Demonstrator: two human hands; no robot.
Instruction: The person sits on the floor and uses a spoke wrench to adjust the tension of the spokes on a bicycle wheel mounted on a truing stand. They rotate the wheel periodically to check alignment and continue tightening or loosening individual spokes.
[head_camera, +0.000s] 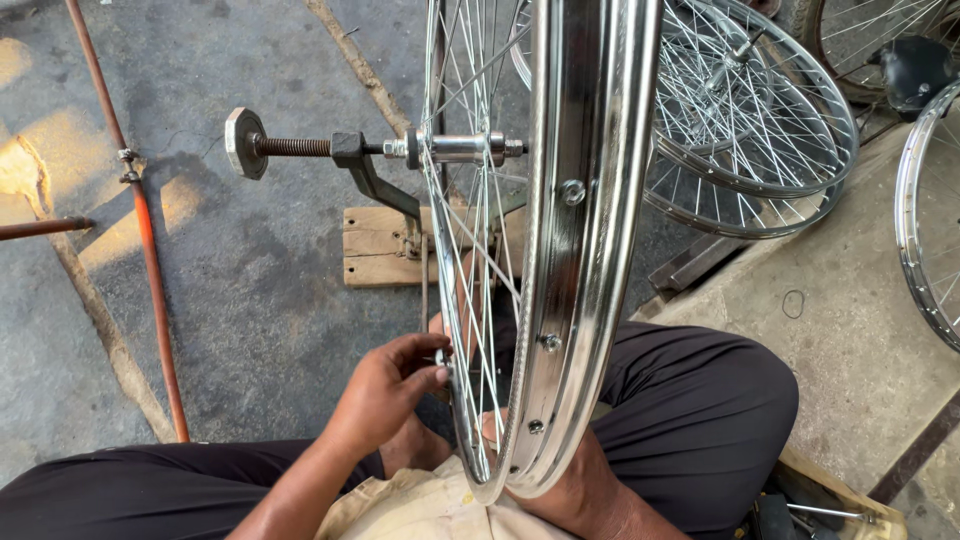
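- Chrome bicycle wheel (590, 200) stands upright in a truing stand (370, 170), hub axle (460, 148) clamped at the threaded bolt, rim edge-on, right in front of the seated person, between the knees.
- Left hand (385, 395) is at the lower spokes (470, 300) beside the rim; fingers pinched narrow on a small metal piece, probably a spoke nipple or key, too small to tell.
- Right hand (570, 490) sits under the rim bottom, mostly hidden behind it; can't tell how its fingers stand.
- Risk: pinch slips off the small part, so it drops to the concrete floor (250, 300) or a spoke gets over-tightened, pulling the rim out of true.
- Risk: wheel turns in the stand while fingers are among the spokes; they get caught.
- Stand rests on a small wooden block (380, 245); a hard side push could tip it.
- More chrome wheels (750, 130) lie stacked near, beyond the right knee; orange pipe (140, 230) lies on the floor well off left.
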